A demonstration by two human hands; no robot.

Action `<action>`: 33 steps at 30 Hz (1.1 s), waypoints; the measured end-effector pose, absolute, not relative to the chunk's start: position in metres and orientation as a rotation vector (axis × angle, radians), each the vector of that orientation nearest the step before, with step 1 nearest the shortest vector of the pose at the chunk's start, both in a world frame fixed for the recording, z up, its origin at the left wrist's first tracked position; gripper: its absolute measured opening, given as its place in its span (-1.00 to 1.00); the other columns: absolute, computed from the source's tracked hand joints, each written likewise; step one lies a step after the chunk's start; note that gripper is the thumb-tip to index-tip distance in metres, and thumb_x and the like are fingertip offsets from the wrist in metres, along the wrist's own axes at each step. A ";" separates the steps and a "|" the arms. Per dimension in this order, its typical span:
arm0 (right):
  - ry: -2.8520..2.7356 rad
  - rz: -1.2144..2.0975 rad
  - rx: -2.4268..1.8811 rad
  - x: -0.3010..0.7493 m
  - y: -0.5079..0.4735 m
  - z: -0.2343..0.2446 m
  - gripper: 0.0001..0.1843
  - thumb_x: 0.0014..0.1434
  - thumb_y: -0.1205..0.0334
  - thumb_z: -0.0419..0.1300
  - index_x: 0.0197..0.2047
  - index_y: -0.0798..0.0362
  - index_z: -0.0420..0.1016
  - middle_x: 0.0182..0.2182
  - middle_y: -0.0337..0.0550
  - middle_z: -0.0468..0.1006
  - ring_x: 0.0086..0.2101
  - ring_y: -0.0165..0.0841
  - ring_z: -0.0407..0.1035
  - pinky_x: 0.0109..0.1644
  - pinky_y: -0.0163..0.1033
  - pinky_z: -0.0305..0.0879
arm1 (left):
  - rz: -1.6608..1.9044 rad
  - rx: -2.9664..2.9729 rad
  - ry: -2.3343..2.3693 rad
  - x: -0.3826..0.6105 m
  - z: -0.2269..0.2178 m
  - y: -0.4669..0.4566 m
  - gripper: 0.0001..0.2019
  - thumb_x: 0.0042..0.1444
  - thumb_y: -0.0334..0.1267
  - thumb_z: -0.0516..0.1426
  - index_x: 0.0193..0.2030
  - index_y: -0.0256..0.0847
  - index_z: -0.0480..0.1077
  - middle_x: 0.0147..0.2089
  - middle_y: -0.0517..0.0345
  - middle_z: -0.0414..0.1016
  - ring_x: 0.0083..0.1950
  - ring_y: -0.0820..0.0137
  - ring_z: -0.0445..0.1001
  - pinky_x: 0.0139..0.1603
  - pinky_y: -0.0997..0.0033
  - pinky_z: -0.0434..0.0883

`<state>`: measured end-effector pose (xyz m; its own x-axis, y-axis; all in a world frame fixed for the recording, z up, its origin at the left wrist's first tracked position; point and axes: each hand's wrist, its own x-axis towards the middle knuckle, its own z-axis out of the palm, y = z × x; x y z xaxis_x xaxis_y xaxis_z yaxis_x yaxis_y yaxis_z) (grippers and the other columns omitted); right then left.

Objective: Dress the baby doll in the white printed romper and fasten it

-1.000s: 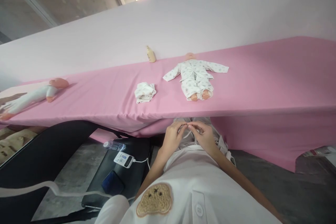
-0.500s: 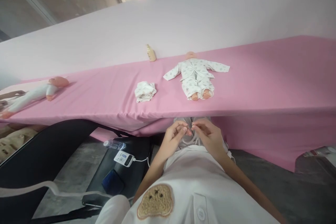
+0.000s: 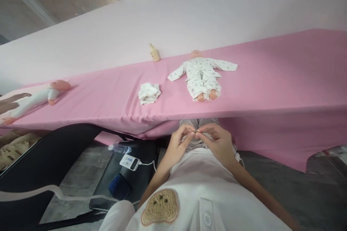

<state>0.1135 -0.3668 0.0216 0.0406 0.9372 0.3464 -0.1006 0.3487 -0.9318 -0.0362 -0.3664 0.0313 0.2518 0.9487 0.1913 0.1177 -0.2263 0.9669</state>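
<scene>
My left hand [image 3: 180, 142] and my right hand [image 3: 217, 140] meet in front of my lap, just below the table edge. Both are closed in a pinch, fingertips touching or nearly so. Between them is a tiny dark, shiny thing [image 3: 195, 131], too small to name. Beyond my hands a doll [image 3: 200, 74] lies on its back on the pink tablecloth [image 3: 273, 79], dressed in a white patterned jacket and trousers. To its left sits a folded stack of white patterned cloth [image 3: 149, 94].
A yellowish bottle [image 3: 154, 53] stands by the white wall. At far left, another person's hand [image 3: 12, 103] touches a second doll [image 3: 39, 99]. On the black chair [image 3: 141, 173] lie a clear bottle [image 3: 119, 148], a white power bank [image 3: 129, 162] with a cable, and a dark blue object [image 3: 119, 186].
My fingertips, apart before, have come together around the tiny thing. The other person's hand has shifted on the second doll. The view has tilted slightly.
</scene>
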 end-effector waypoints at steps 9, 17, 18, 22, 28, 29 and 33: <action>-1.275 0.957 -0.885 0.113 -0.367 0.020 -0.91 0.01 0.26 0.31 -0.38 0.00 0.48 -0.42 -0.21 0.55 -0.35 -0.37 0.47 -0.24 -0.27 0.45 | 1.121 1.663 1.067 -0.038 0.030 -0.366 -0.85 0.21 -0.19 0.05 -0.21 -0.22 0.34 -0.26 0.13 0.42 -0.22 0.42 0.40 -0.16 0.47 0.34; -1.326 0.886 -0.880 0.114 -0.367 0.021 -0.94 0.03 0.27 0.28 -0.36 0.00 0.47 -0.43 -0.21 0.55 -0.35 -0.37 0.46 -0.24 -0.26 0.44 | 1.147 1.720 1.077 -0.037 0.031 -0.366 -0.87 0.22 -0.23 0.05 -0.22 -0.22 0.36 -0.25 0.14 0.43 -0.21 0.42 0.40 -0.13 0.47 0.33; -1.335 0.872 -0.886 0.115 -0.367 0.021 -0.94 0.04 0.27 0.28 -0.37 0.00 0.47 -0.43 -0.21 0.55 -0.36 -0.36 0.46 -0.24 -0.26 0.44 | 1.148 1.736 1.086 -0.038 0.031 -0.366 -0.87 0.22 -0.23 0.05 -0.23 -0.22 0.36 -0.25 0.13 0.43 -0.21 0.42 0.40 -0.13 0.47 0.34; -1.357 0.849 -0.921 0.115 -0.368 0.021 -0.95 0.04 0.27 0.28 -0.39 0.00 0.47 -0.44 -0.22 0.55 -0.37 -0.37 0.46 -0.25 -0.26 0.43 | 1.135 1.863 1.148 -0.038 0.033 -0.366 -0.84 0.23 -0.23 0.04 -0.25 -0.23 0.39 -0.25 0.11 0.46 -0.20 0.39 0.42 -0.14 0.45 0.34; -1.292 0.952 -0.899 0.114 -0.367 0.022 -0.93 0.02 0.25 0.29 -0.39 0.00 0.47 -0.44 -0.21 0.55 -0.37 -0.37 0.47 -0.23 -0.25 0.46 | 1.161 1.875 1.140 -0.036 0.030 -0.365 -0.85 0.23 -0.24 0.03 -0.26 -0.21 0.39 -0.26 0.13 0.47 -0.21 0.41 0.43 -0.15 0.46 0.33; -1.269 0.984 -0.894 0.114 -0.366 0.023 -0.92 0.01 0.24 0.30 -0.39 0.01 0.47 -0.45 -0.20 0.55 -0.37 -0.36 0.47 -0.23 -0.24 0.46 | 1.172 1.842 1.141 -0.036 0.029 -0.365 -0.85 0.23 -0.23 0.04 -0.25 -0.21 0.38 -0.27 0.13 0.46 -0.21 0.41 0.43 -0.16 0.46 0.34; -1.213 1.066 -0.877 0.114 -0.365 0.025 -0.87 -0.04 0.20 0.33 -0.41 0.03 0.48 -0.46 -0.19 0.55 -0.39 -0.37 0.47 -0.24 -0.25 0.48 | 1.180 1.773 1.128 -0.036 0.025 -0.364 -0.83 0.23 -0.18 0.03 -0.23 -0.22 0.36 -0.27 0.12 0.45 -0.23 0.41 0.40 -0.18 0.45 0.34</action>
<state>0.1144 -0.3654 0.0252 0.0237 0.9577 0.2869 -0.1613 0.2869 -0.9443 -0.0359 -0.3636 0.0252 0.1999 0.9277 0.3152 0.2733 -0.3617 0.8913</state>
